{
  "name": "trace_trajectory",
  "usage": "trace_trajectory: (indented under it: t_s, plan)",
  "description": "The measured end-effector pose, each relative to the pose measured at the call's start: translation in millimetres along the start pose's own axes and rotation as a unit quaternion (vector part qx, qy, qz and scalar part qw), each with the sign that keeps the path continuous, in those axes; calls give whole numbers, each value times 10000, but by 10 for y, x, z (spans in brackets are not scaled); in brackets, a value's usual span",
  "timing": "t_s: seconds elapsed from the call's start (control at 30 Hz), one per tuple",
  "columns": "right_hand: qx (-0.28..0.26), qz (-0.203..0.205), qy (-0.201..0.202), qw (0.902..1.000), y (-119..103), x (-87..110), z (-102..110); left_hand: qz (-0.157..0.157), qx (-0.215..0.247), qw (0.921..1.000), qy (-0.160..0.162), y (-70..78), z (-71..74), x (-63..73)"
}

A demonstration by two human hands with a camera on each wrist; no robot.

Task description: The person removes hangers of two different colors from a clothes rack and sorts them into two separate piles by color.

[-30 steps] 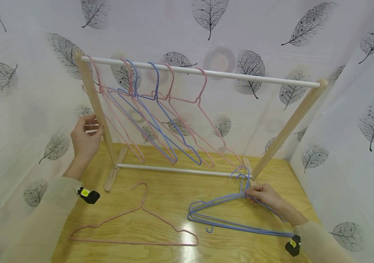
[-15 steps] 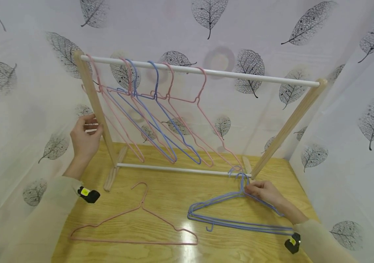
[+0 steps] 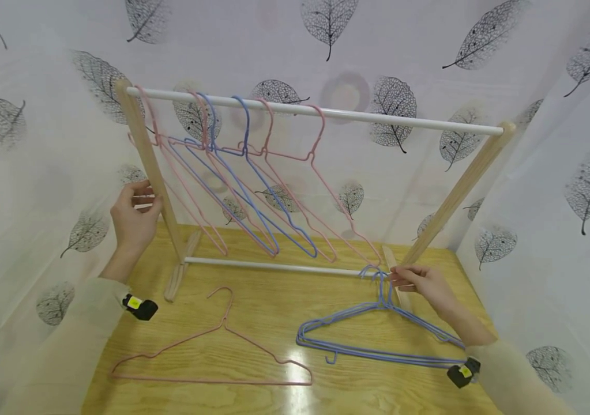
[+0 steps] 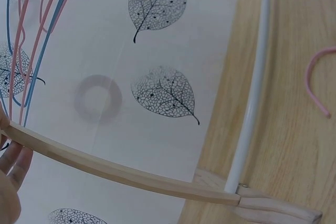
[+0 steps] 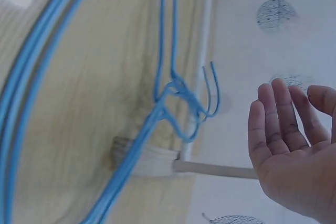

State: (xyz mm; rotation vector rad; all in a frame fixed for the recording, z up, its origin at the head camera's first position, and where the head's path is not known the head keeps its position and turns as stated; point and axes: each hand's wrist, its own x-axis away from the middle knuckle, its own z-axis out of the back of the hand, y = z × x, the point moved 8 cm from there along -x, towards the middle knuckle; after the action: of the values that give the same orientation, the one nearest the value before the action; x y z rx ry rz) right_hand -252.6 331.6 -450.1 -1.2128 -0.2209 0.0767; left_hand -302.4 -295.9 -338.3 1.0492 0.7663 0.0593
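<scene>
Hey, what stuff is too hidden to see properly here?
Head view: the right ends of the blue hangers, behind the right arm; their exact number too, because they overlap.
Left wrist view: most of the left hand, cut off by the left edge.
Left wrist view: the loose pink hanger beyond its hook, past the right edge.

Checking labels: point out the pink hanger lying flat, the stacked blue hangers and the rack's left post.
Flat pink hanger (image 3: 211,381), head view: bottom bar.
Stacked blue hangers (image 5: 125,166), right wrist view: shoulder wires.
Left post (image 3: 149,164), head view: mid-shaft.
</scene>
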Motion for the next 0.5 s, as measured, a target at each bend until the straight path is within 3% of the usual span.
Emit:
trace_trajectory:
  t_s: [0.5]
  plan:
    - [-1080, 902, 288, 9896, -813, -138, -96, -102, 57, 9999, -7, 22, 9, 8]
